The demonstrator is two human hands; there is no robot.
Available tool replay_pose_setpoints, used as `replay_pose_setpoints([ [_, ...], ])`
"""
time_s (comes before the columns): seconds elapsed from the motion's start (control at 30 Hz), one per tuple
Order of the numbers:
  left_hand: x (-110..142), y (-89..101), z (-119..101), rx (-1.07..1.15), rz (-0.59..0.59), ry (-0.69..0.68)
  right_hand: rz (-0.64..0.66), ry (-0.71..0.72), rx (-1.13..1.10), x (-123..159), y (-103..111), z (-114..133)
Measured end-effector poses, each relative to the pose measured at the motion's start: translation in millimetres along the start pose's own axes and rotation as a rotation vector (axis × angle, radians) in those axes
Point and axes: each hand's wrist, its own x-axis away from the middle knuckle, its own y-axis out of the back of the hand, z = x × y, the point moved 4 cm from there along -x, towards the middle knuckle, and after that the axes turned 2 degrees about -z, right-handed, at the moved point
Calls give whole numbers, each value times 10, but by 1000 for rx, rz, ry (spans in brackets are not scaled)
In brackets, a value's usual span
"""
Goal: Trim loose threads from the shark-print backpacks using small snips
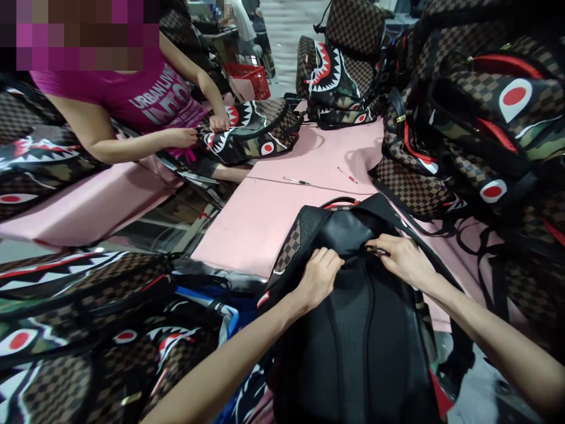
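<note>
A black backpack (353, 353) lies in front of me with its padded back panel facing up. Brown checkered material shows along its left side. My left hand (321, 274) is closed, pinching the black material near the top of the back panel. Just to the right, my right hand (404, 256) is closed around a slim dark tool (377, 251), whose kind I cannot make out. The fingertips of that hand touch the panel at about the same height. Between the hands runs a crease or seam below the shoulder straps.
Pink-covered table (247, 229) carries a black pen (295, 181) and a red-and-white pen (347, 175). Checkered shark-face backpacks (424, 182) are piled right; others (88, 330) lie lower left. Across the table, a person in a magenta shirt (150, 106) handles another backpack (251, 132). A red crate (249, 81) stands behind.
</note>
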Motion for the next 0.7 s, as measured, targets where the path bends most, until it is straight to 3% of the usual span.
replay_pose_setpoints([
  [0.1, 214, -25, -99, 31, -3, -13, 77, 179, 171, 148, -89, 97],
  [0.27, 423, 22, -140, 224, 65, 115, 101, 297, 406, 511, -229, 251],
  [0.37, 185, 51, -74, 175, 265, 305, 38, 344, 414, 645, -277, 340],
  [0.47, -164, 26, 4, -79, 475, 489, -16, 375, 392, 721, -290, 410],
  [0.6, -377, -86, 25, -174, 528, 553, -18, 353, 373, 819, -267, 447],
  [0.7, -365, -168, 3, -99, 536, 464, -35, 302, 353, 875, -237, 395],
])
